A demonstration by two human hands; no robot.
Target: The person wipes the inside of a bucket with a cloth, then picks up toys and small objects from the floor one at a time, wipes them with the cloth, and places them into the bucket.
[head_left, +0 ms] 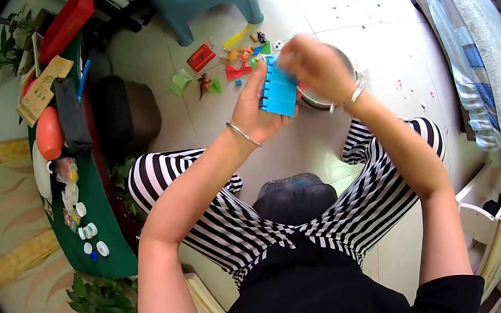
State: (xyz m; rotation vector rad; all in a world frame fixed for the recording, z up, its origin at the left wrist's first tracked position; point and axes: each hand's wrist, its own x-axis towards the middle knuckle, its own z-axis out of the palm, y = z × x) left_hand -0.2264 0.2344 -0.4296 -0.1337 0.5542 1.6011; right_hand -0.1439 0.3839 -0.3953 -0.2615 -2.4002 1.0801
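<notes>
My left hand [255, 106] is wrapped round a bright blue plastic piece [281, 94] with a row of notches along its left edge. My right hand [314, 64], smeared by motion, is over the upper right corner of that piece; its fingers cannot be made out. Below and behind my right hand is a round metal-rimmed container [348, 60], partly hidden, with something red inside. On the floor past my left hand lie small colourful items, among them a red box [201, 57], a green piece [180, 82] and a brown figure [204, 85].
A blue-grey stool [205, 4] stands ahead. At left is a green-topped table [114, 253] with white lids, a red vase [49, 133] and a dark case. Small scraps lie on the floor at right, near a plastic-covered bundle [478, 57]. A dark seat [294, 200] is between my legs.
</notes>
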